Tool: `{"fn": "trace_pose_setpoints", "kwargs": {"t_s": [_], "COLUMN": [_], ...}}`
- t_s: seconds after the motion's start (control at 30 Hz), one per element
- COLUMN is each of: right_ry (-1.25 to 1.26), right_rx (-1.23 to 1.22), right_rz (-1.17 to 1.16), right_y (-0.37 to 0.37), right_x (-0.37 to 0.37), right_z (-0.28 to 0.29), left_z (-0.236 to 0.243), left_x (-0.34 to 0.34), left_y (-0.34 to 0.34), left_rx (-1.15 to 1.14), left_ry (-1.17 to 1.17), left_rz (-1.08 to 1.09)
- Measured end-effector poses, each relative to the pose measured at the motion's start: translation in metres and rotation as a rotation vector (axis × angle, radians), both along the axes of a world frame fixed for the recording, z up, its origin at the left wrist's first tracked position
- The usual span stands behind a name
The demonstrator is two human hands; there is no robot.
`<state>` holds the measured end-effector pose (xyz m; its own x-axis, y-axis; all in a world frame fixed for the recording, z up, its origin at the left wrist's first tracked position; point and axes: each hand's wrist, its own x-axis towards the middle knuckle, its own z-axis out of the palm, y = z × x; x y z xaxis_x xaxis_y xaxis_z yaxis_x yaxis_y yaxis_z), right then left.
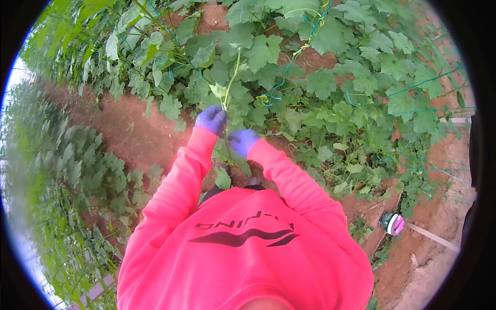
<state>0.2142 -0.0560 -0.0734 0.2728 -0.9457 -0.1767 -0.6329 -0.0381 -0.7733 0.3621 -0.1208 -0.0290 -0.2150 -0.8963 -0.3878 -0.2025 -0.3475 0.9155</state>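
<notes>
My left hand point(211, 119), in a purple glove, is closed around a pale vine shoot point(231, 82) whose light young leaves rise above my fist. My right hand point(242, 142), in a matching glove, is a little lower and to the right, fingers curled against the lower part of the same stem, their tips partly hidden. Broad green leaves point(263, 54) surround the shoot. A turquoise twine point(283, 77) hangs just to the right of it, with thin tendrils on it.
Dense plant rows point(62, 186) line both sides, with reddish soil point(119, 129) between them. More twine point(403, 90) crosses the foliage at right. A small tub with a pink top point(393, 224) is at lower right, beside a pale strip point(434, 238).
</notes>
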Motion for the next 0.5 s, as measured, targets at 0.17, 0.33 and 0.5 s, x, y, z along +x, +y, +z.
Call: {"fn": "trace_pose_setpoints", "kwargs": {"t_s": [0.17, 0.33, 0.5], "right_ry": [-0.390, -0.553, -0.657], "right_rx": [0.156, 0.220, 0.091], "right_rz": [-0.304, -0.313, -0.503], "right_y": [-0.037, -0.042, -0.037], "right_x": [-0.021, -0.018, 0.000], "right_z": [0.051, 0.049, 0.031], "left_z": [-0.017, -0.016, -0.023], "left_x": [-0.004, -0.009, -0.012], "left_y": [0.016, 0.018, 0.019], "left_rx": [-0.081, -0.136, -0.128], "left_ry": [0.080, 0.053, 0.028], "left_rz": [-0.078, -0.082, -0.012]}}
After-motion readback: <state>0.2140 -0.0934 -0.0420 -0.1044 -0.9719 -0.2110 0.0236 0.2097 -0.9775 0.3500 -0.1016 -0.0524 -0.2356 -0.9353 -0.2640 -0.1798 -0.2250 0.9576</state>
